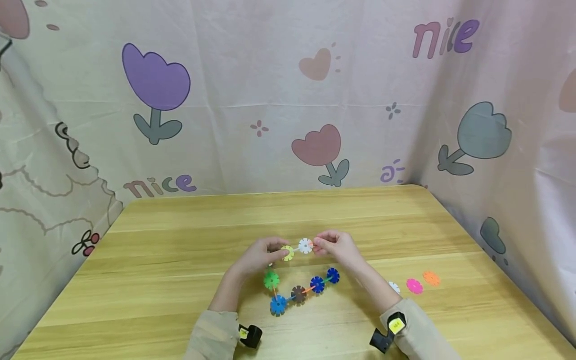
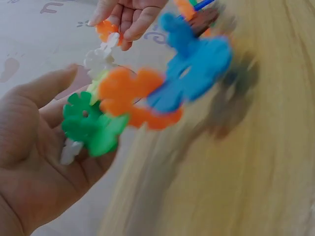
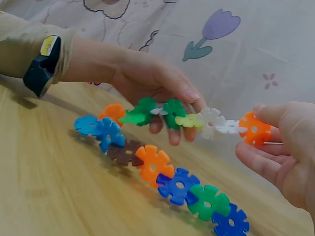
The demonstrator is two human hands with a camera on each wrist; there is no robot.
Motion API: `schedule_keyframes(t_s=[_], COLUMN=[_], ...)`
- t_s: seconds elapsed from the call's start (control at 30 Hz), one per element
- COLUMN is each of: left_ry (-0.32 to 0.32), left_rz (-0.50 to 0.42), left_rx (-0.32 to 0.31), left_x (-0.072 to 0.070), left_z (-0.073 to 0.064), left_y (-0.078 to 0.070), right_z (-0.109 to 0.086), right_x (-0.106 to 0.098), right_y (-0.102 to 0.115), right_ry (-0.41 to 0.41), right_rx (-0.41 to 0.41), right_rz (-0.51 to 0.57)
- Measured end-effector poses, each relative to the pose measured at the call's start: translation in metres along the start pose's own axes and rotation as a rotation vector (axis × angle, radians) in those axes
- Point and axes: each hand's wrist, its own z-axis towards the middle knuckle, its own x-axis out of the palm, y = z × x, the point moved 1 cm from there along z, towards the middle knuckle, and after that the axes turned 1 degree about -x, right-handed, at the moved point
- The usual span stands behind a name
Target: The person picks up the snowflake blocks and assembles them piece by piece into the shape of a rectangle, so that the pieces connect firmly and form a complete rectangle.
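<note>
A chain of interlocking snowflake discs curves between and below the two hands. My left hand (image 1: pixel 257 256) holds it near the yellow disc (image 1: pixel 288 254) and the green discs (image 2: pixel 81 123), its fingers behind them in the right wrist view. Between thumb and fingers, my right hand (image 1: pixel 341 250) pinches an orange disc (image 3: pixel 251 135) at the chain's end, right against a white disc (image 3: pixel 229 127). From the left hand the chain bends through a light blue disc (image 1: pixel 278 306) and a brown disc (image 1: pixel 298 296) to a dark blue disc (image 1: pixel 333 275), the other end.
On the wooden table (image 1: pixel 180 300), right of the right forearm, lie a loose white disc (image 1: pixel 394 287), a pink disc (image 1: pixel 415 286) and an orange disc. A printed curtain (image 1: pixel 243 75) stands behind the table and along its sides. Each wrist wears a black camera.
</note>
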Motion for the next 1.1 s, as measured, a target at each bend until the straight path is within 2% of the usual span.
schedule_keyframes(t_s=[0.17, 0.37, 0.5, 0.73, 0.9, 1.1], left_ry=[0.075, 0.106, 0.109, 0.081, 0.071, 0.046], left_rz=[0.042, 0.04, 0.001, -0.021, -0.019, 0.001], left_rx=[-0.005, 0.024, 0.052, 0.05, 0.049, 0.048], left_x=[-0.002, 0.001, 0.004, 0.006, 0.006, 0.005], left_z=[-0.002, 0.0, 0.002, 0.003, 0.003, 0.002], left_y=[-0.002, -0.005, -0.004, -0.003, -0.002, -0.001], right_z=[0.005, 0.007, 0.008, 0.007, 0.006, -0.002], right_x=[0.003, 0.012, 0.017, 0.018, 0.01, -0.01], right_y=[0.002, 0.005, 0.004, 0.003, 0.004, -0.002], right_ry=[0.046, 0.109, 0.118, 0.138, 0.116, 0.029], right_rx=[-0.007, -0.019, -0.029, -0.04, -0.034, -0.017], right_rz=[0.008, 0.01, 0.021, 0.015, -0.005, -0.032])
